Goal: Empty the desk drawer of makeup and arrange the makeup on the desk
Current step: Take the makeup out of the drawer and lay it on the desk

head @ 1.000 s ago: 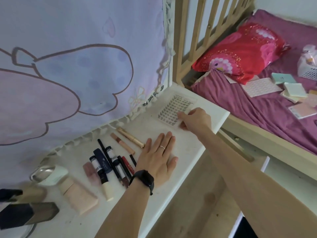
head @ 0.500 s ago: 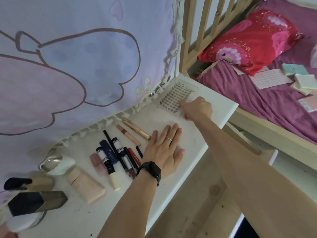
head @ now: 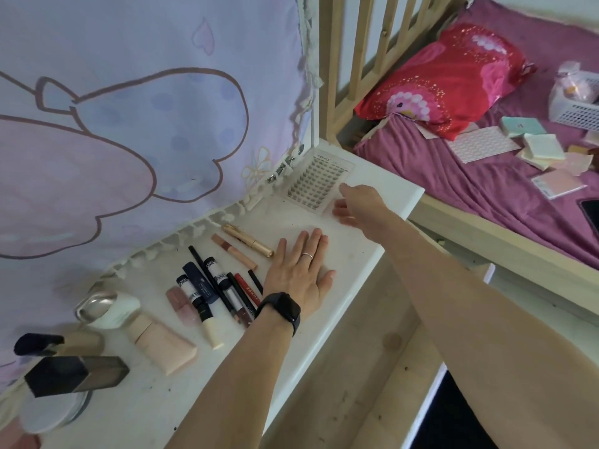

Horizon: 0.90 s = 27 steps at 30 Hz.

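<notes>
On the far left of the white desk (head: 324, 322) lie two bottles: a square dark glass bottle (head: 77, 375) resting on a round compact (head: 55, 416), and behind it a beige bottle with a navy cap (head: 48, 343). Next comes one glossy egg-shaped white case (head: 108, 307), then one soft peach squeeze tube (head: 163, 346) and one small pink tube (head: 178, 301).

A tight row of slim sticks follows. It has two black-capped tubes with white labels (head: 196, 304), one navy tube (head: 199, 280), one long black pencil (head: 209, 273), one red pencil (head: 248, 290) and one short thin black stick (head: 256, 281). Behind them, angled, are one nude lip gloss (head: 233, 251) and one shiny gold tube (head: 248, 239).

The left hand (head: 298, 273) lies flat on the desk just right of the sticks. Its fingers are straight and close together, with a ring on one and a black smartwatch (head: 280, 311) on the wrist.

At the desk's back corner sits one clear plastic lash tray (head: 316, 183) holding a grid of small clusters. The right hand (head: 361, 205) is at its near right corner, fingers loosely extended and blurred; I cannot tell whether they touch it.

Further right is a wooden-framed bed (head: 486, 241) with one red floral pillow (head: 447, 79).
</notes>
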Each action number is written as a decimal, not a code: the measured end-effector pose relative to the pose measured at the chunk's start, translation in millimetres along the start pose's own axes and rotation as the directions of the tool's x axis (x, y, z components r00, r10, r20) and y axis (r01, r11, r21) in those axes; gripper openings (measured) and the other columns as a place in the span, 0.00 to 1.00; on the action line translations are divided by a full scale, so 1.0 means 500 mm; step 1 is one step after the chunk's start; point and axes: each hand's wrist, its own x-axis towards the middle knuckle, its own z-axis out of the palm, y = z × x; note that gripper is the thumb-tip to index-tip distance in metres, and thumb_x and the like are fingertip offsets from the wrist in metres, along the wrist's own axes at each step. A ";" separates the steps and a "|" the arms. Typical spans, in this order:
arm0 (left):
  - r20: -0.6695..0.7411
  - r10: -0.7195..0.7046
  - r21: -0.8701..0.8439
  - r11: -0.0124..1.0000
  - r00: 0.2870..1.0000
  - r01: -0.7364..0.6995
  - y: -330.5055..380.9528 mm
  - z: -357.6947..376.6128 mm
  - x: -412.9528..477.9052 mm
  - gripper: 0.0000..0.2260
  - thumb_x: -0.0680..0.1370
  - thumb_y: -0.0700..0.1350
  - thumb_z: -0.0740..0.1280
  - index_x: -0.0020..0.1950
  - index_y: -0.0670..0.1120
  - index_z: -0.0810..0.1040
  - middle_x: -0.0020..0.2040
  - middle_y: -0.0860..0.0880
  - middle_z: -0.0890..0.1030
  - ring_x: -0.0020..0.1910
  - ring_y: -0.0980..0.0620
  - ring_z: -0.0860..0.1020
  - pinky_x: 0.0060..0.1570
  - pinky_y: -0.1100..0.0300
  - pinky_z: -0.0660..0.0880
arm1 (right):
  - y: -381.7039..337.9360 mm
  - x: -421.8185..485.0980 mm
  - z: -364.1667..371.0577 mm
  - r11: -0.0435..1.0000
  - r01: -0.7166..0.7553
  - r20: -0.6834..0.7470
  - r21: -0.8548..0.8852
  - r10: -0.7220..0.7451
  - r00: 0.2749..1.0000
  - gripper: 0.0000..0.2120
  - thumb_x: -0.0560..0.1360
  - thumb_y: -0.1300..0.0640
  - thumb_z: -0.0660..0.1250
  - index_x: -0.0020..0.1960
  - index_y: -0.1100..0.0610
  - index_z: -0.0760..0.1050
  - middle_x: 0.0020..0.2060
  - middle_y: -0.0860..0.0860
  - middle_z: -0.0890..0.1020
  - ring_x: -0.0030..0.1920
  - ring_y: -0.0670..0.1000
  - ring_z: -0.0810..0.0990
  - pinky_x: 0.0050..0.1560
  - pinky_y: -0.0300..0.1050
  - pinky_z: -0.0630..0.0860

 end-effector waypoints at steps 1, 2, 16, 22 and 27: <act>0.015 -0.005 0.009 1.000 1.000 0.005 0.000 -0.004 0.000 0.29 0.84 0.59 0.39 0.80 0.47 0.34 0.82 0.51 0.37 0.81 0.49 0.41 0.77 0.43 0.40 | 0.010 -0.026 -0.014 0.997 0.014 -0.014 0.082 -0.012 1.000 0.09 0.83 0.52 0.62 0.50 0.56 0.75 0.47 0.54 0.83 0.43 0.52 0.83 0.49 0.48 0.83; 0.032 -0.007 0.009 1.000 0.999 0.006 0.002 -0.010 0.000 0.29 0.84 0.59 0.39 0.80 0.47 0.34 0.81 0.51 0.37 0.80 0.49 0.40 0.77 0.43 0.39 | 0.026 -0.058 -0.031 0.987 0.039 -0.055 0.159 -0.031 0.998 0.08 0.82 0.52 0.63 0.53 0.57 0.75 0.48 0.54 0.83 0.44 0.52 0.84 0.47 0.47 0.83; -0.500 -0.226 -0.583 0.802 0.836 -0.132 0.081 0.009 -0.293 0.06 0.80 0.44 0.69 0.49 0.44 0.85 0.61 0.48 0.80 0.60 0.45 0.76 0.60 0.50 0.75 | 0.475 -0.499 -0.124 0.843 -0.216 -0.338 0.494 0.414 0.845 0.10 0.84 0.48 0.60 0.49 0.43 0.79 0.48 0.47 0.85 0.50 0.47 0.84 0.53 0.48 0.77; -0.389 -0.043 -0.450 0.881 0.920 -0.149 0.071 0.103 -0.416 0.16 0.81 0.45 0.64 0.67 0.43 0.79 0.73 0.44 0.73 0.73 0.42 0.69 0.69 0.41 0.70 | 0.546 -0.503 -0.061 0.743 -0.405 -0.106 0.533 0.534 0.839 0.27 0.77 0.27 0.52 0.53 0.42 0.83 0.41 0.42 0.86 0.52 0.47 0.82 0.63 0.49 0.75; -0.294 0.119 -0.261 0.944 0.948 -0.200 0.018 0.159 -0.433 0.25 0.81 0.42 0.61 0.79 0.42 0.63 0.81 0.47 0.58 0.80 0.47 0.56 0.76 0.44 0.59 | 0.550 -0.514 -0.042 0.737 -0.331 -0.168 0.589 0.512 0.843 0.25 0.73 0.24 0.54 0.47 0.37 0.85 0.43 0.40 0.87 0.55 0.47 0.83 0.61 0.47 0.76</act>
